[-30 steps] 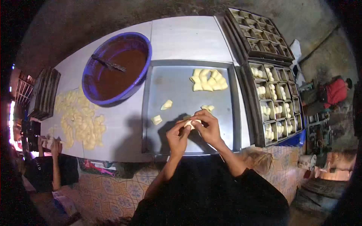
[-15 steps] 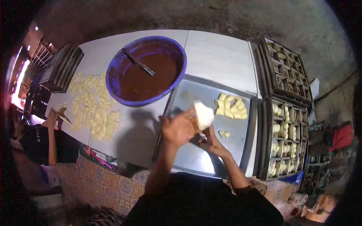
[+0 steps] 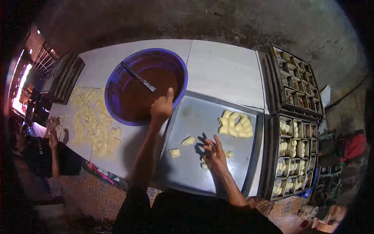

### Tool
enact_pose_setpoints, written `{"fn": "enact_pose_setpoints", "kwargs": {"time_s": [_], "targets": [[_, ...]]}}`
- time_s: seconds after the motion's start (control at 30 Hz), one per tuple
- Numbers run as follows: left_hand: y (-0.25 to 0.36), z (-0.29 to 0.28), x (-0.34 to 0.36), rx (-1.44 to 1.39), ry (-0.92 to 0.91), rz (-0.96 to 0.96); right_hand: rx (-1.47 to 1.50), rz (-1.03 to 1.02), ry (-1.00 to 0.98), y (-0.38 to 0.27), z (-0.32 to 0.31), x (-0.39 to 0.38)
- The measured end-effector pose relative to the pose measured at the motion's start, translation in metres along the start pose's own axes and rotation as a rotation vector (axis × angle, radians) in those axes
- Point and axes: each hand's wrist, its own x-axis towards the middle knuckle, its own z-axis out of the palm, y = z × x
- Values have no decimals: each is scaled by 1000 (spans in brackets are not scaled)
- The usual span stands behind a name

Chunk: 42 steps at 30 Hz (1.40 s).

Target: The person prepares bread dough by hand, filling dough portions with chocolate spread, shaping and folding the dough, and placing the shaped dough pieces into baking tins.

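Note:
My left hand (image 3: 161, 108) is over the right front rim of a blue basin (image 3: 113, 113). One digit points up and the others are curled in, with nothing visible in them. A brush (image 3: 138, 76) leans inside the basin over brown contents. Over the metal tray (image 3: 202, 108) hovers my right hand (image 3: 215, 156), fingers spread and holding nothing. Around it on the tray lie cut dough pieces: one piece (image 3: 188, 140) beyond its left side, another piece (image 3: 174, 153) farther left, and more partly under the hand. A cluster of dough pieces (image 3: 235, 124) rests at the tray's far right.
Many dough pieces (image 3: 95, 130) cover the table's left part, where another person's hands (image 3: 53, 132) work. At right stands a divided mould tray (image 3: 294, 156) partly filled with dough, with another divided mould (image 3: 298, 80) behind it. Stacked dark trays (image 3: 64, 78) stand at the far left.
The large pale dough piece is out of my hands, and separate smaller pieces now lie on the tray. My left hand has moved away to the basin; the right has opened, lower over the tray.

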Motion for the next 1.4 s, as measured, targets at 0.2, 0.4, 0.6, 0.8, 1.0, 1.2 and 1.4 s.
{"fn": "enact_pose_setpoints", "kwargs": {"time_s": [0.2,0.4,0.6,0.8,1.0,1.2,1.4], "targets": [[29,2,-111,-1631,-917,-588,510,300,173,-7,39,7],[36,14,-193,-1567,-439,-774,-446,-150,267,4,35,-23],[26,21,-233,-942,-442,-212,-904,-531,13,-19,33,-46],[35,16,-251,-1149,-451,-304,-681,-398,100,-32,50,-62],[28,37,-270,-1221,-293,-519,-752,-43,62,-19,40,-73],[18,35,-268,-1288,-261,-125,-231,672,-206,-24,19,-54],[-2,38,-250,-1138,97,-162,-963,65,-37,-12,-1,-3]]}}
